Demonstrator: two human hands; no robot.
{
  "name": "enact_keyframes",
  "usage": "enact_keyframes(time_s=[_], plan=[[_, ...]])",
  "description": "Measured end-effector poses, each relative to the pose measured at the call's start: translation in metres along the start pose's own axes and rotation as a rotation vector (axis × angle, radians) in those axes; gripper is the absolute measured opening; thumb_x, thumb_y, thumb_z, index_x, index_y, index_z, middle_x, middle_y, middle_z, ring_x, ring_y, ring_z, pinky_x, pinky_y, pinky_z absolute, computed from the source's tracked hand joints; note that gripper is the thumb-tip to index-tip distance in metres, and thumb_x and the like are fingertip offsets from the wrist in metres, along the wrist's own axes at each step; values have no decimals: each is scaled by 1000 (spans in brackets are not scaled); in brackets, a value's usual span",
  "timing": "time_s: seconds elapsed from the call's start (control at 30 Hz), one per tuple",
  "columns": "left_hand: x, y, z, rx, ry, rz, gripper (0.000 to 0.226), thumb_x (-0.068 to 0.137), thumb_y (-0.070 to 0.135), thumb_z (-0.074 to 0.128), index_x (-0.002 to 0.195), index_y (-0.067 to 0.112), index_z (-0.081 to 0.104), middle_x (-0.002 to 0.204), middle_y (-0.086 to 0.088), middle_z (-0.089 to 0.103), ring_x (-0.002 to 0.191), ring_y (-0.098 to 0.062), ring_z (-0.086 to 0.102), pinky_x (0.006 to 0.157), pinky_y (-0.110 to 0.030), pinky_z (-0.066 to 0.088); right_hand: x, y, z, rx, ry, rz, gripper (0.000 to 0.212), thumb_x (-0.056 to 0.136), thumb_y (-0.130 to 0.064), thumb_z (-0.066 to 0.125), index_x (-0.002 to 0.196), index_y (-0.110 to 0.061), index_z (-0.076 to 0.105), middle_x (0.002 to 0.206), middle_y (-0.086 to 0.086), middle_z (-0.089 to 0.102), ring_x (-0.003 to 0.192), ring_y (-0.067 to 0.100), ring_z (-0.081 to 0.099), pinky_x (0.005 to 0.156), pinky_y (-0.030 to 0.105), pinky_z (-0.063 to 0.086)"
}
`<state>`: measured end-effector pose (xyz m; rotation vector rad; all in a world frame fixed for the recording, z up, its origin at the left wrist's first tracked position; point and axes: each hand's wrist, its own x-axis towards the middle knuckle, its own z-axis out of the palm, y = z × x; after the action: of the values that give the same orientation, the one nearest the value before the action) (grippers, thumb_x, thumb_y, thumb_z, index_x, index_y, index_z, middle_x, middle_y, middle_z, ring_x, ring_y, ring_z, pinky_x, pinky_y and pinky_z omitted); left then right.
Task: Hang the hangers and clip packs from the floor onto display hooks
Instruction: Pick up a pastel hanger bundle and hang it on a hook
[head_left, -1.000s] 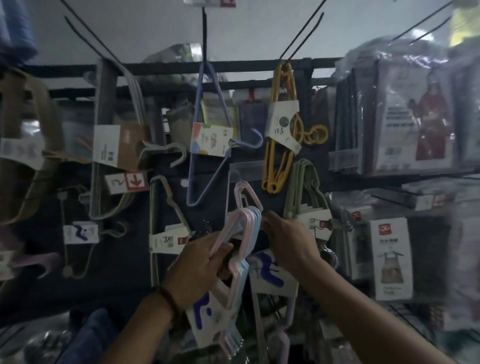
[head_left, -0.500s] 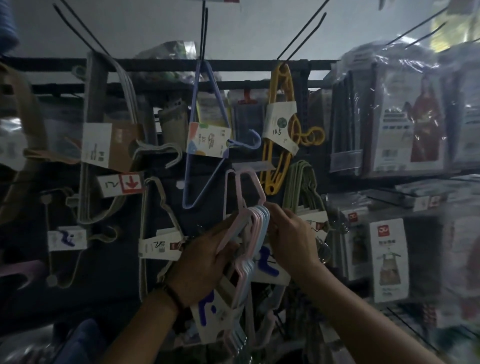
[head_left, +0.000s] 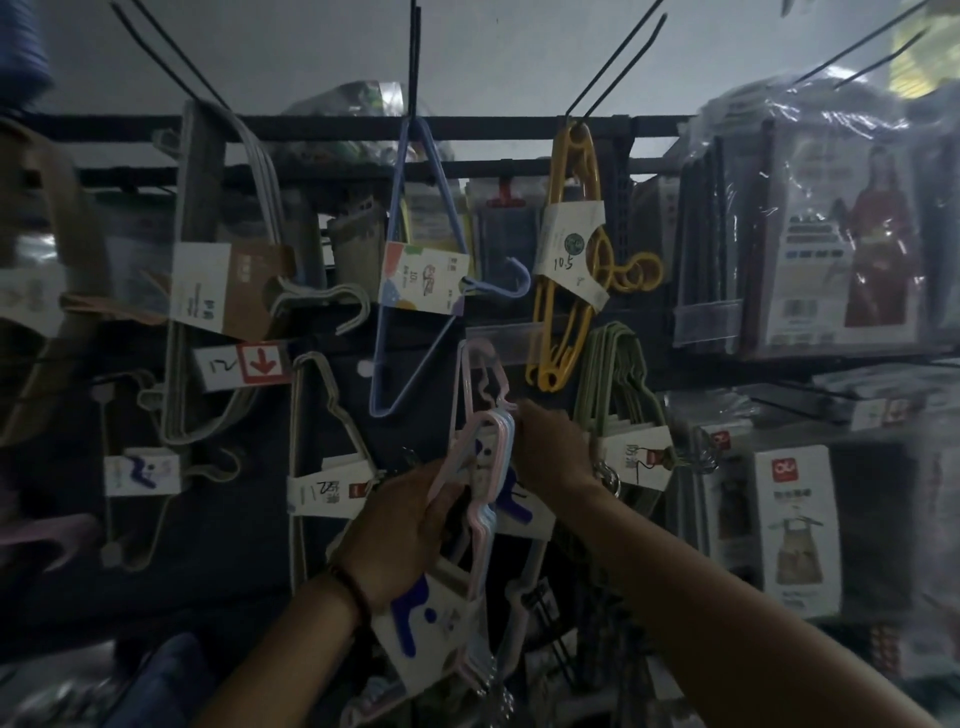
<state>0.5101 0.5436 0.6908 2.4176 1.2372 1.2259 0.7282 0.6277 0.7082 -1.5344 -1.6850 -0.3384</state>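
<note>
Left hand (head_left: 408, 530) curling closed around the middle of the pastel hanger pack (head_left: 491, 441), right hand (head_left: 553, 447) pinching the pack's top end, pack being held up before the display rack (head_left: 332, 127), below the blue hangers (head_left: 415, 270), just left of the green hangers (head_left: 618, 395)

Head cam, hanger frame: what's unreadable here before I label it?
Head view only:
1. The hook meant for the pastel hanger pack: the right hand and the hangers cover it.
2. Right hand's grip: fingertips hidden behind the pack's top, pinching or touching unclear.
3. Pack's lower end: lost in dark blur below the left hand holding it.
4. Print on the pack's card: too small and dim.
</note>
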Motion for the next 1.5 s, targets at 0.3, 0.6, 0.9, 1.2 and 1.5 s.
enact_keyframes(time_s=[0.3, 0.6, 0.9, 1.2, 1.5], plan=[[-5, -15, -5, -74, 14, -227, 32, 108, 46, 44, 136, 44, 58, 102, 24, 69, 90, -3, 69, 83, -26, 56, 49, -11, 28, -227, -112, 2, 27, 103, -12, 50, 124, -15, 67, 112, 11, 69, 100, 34, 70, 72, 41, 56], [-1, -15, 7, -48, 100, -303, 31, 108, 46, 42, 123, 34, 66, 89, 12, 69, 85, -9, 68, 80, -35, 59, 22, -20, -16, -248, -193, -176, 38, 109, -31, 36, 142, -20, 53, 112, 10, 65, 100, 39, 67, 68, 40, 50], [28, 4, 26, -96, 230, -311, 37, 107, 54, 37, 110, 30, 65, 81, 4, 71, 74, -13, 68, 64, -34, 52, -67, -33, -57, 35, -291, -246, 36, 104, -58, 44, 132, -36, 46, 98, 1, 72, 84, 28, 68, 66, 37, 50], [20, 17, 34, -362, 50, -39, 64, 109, 43, 43, 163, 46, 10, 160, 18, 43, 141, 3, 46, 114, -30, 46, -49, -17, -55, -195, -62, -240, 11, 111, -40, 39, 119, -33, 35, 72, 3, 63, 64, 35, 65, 54, 38, 50], [-2, 14, 31, -134, 10, 204, 73, 111, 33, 40, 164, 40, -10, 172, 24, -3, 158, 1, 10, 125, -19, 23, -68, -4, -55, -183, 208, -337, 31, 102, -28, 64, 130, -22, 51, 73, 0, 63, 45, 28, 56, 40, 28, 35]])
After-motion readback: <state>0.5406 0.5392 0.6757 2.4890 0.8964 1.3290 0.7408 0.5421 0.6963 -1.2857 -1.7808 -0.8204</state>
